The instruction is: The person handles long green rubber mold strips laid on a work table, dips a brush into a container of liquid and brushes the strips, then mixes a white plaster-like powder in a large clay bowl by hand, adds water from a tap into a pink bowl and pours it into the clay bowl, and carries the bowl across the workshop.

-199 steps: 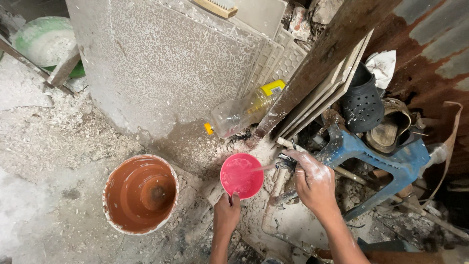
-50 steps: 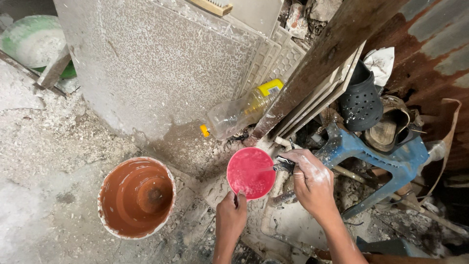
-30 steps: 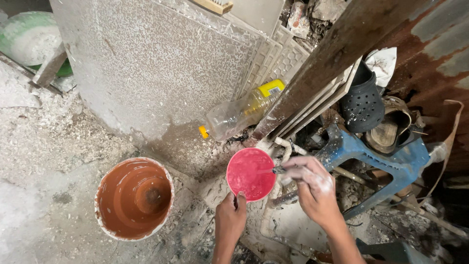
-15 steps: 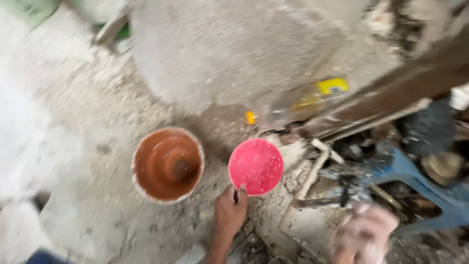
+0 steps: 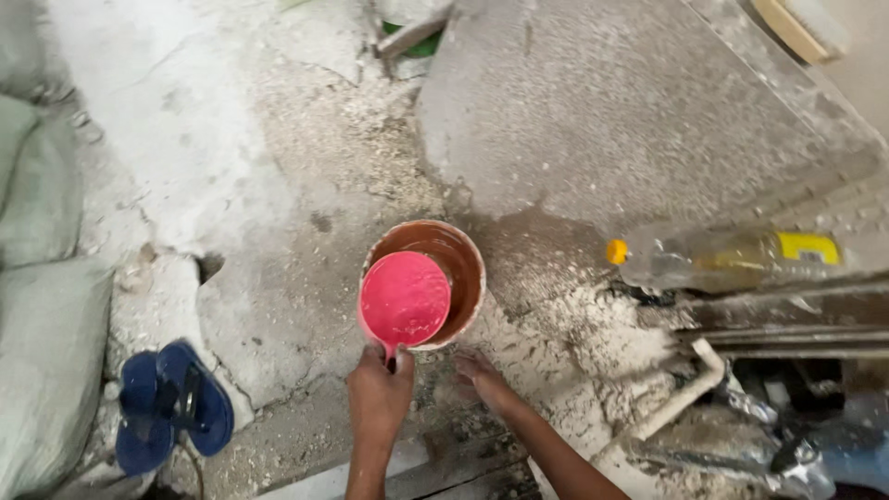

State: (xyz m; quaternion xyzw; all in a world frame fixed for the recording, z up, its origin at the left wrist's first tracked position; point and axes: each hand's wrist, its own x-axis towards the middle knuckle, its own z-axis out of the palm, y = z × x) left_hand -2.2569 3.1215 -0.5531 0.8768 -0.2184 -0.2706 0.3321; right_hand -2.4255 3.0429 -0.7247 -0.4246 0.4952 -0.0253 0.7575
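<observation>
My left hand (image 5: 378,395) grips the short handle of a round pink scoop (image 5: 405,301). The scoop sits over the near rim of a brown bucket (image 5: 463,262) on the dusty concrete floor. My right hand (image 5: 479,374) rests low at the bucket's near right side, fingers spread, holding nothing; whether it touches the bucket I cannot tell. The inside of the bucket is mostly hidden by the scoop.
A plastic bottle (image 5: 722,260) with a yellow cap and label lies on its side to the right. A grey concrete slab (image 5: 648,120) leans behind it. Blue sandals (image 5: 171,405) lie at lower left beside grey sacks (image 5: 42,370). A white pipe (image 5: 676,403) and debris fill the lower right.
The view has swung left and closer. The pink scoop has moved from the clutter on the right to over the brown bucket. My right hand has left the pipe area and come beside the bucket.
</observation>
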